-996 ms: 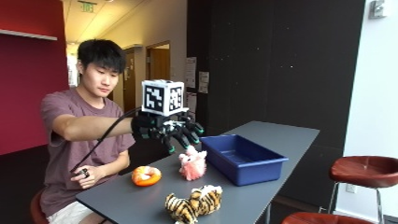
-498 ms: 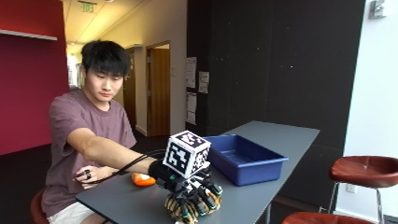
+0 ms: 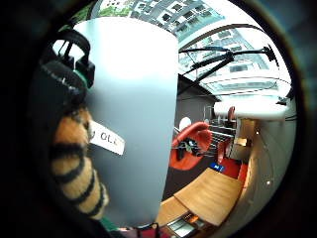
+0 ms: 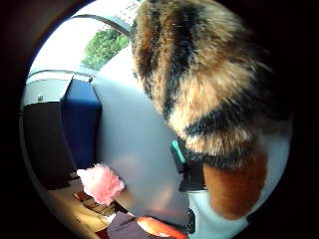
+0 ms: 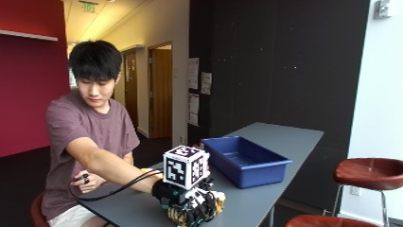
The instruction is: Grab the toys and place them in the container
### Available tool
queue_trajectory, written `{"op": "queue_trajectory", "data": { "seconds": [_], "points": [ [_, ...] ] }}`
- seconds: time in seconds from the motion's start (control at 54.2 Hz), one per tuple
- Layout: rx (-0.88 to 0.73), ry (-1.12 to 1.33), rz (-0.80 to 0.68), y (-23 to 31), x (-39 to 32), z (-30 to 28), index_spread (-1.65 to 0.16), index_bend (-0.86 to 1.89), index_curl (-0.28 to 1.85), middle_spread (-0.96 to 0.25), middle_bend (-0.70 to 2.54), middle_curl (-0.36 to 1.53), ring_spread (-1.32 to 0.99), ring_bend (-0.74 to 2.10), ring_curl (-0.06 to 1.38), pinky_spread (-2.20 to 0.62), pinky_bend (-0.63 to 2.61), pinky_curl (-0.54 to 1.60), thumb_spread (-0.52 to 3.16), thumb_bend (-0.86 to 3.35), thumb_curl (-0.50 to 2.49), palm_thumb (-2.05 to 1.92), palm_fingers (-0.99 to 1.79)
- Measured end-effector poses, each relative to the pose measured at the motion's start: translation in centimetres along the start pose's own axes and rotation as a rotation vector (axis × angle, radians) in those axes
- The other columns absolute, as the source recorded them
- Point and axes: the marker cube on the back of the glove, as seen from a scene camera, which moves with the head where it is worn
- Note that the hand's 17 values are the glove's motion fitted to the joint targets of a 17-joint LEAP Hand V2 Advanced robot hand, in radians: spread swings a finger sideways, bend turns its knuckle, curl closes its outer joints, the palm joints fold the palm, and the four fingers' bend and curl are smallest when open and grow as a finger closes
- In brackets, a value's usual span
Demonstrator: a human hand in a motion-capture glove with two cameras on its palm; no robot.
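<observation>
Grey bench [image 5: 277, 142] by a dark wall: hand on the tiger toy.
Gloved right hand [image 5: 189, 205] sits at the near end, its fingers curled round the striped orange plush tiger [image 5: 211, 208]; the open blue plastic container [image 5: 245, 161] lies farther along, to the right, so the carry runs that way.

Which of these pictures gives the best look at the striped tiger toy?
The thumb side palm view: the tiger toy fills it, stripes plain. The little finger side view shows only one striped part; in the outside view the gloved right hand mostly covers it.
</observation>
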Motion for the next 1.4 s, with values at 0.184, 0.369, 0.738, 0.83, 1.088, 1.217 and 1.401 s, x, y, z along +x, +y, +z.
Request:
{"op": "queue_trajectory", "data": {
  "seconds": [0.184,0.369,0.738,0.83,1.088,1.217,1.401],
  "points": [
    [0.052,-0.061,-0.026,0.9,-0.7,0.4,-0.18,0.14,0.05,-0.19,1.00,0.59,-0.31,1.26,0.47,-0.30,0.89,0.34,1.24,0.10,0.37,0.29,0.91],
    [0.089,-0.122,-0.013,2.4,-1.3,0.5,-0.24,0.20,0.03,-0.26,1.15,0.70,-0.34,1.40,0.55,-0.38,1.01,0.41,1.20,0.10,0.44,0.40,1.19],
    [-0.042,-0.056,-0.048,7.5,-3.6,-7.1,-0.32,0.42,0.03,-0.26,1.30,0.82,-0.33,1.49,0.60,-0.41,1.08,0.48,0.98,0.06,0.59,0.53,1.18],
    [0.003,-0.015,-0.066,9.0,-4.4,-11.7,-0.34,0.46,0.02,-0.26,1.31,0.84,-0.33,1.50,0.60,-0.41,1.08,0.49,0.96,0.04,0.61,0.54,1.17],
    [0.146,0.032,-0.171,12.5,-10.6,-23.4,-0.36,0.52,-0.01,-0.26,1.31,0.87,-0.32,1.52,0.61,-0.41,1.10,0.50,0.93,0.00,0.67,0.57,1.15],
    [0.218,0.060,-0.265,13.4,-16.6,-28.5,-0.37,0.54,-0.01,-0.26,1.31,0.88,-0.32,1.52,0.61,-0.40,1.11,0.50,0.92,-0.01,0.69,0.57,1.14],
    [0.243,-0.041,-0.409,12.9,-27.2,-31.8,-0.38,0.56,-0.01,-0.26,1.31,0.89,-0.32,1.53,0.61,-0.41,1.11,0.51,0.92,-0.01,0.71,0.56,1.14]
  ]
}}
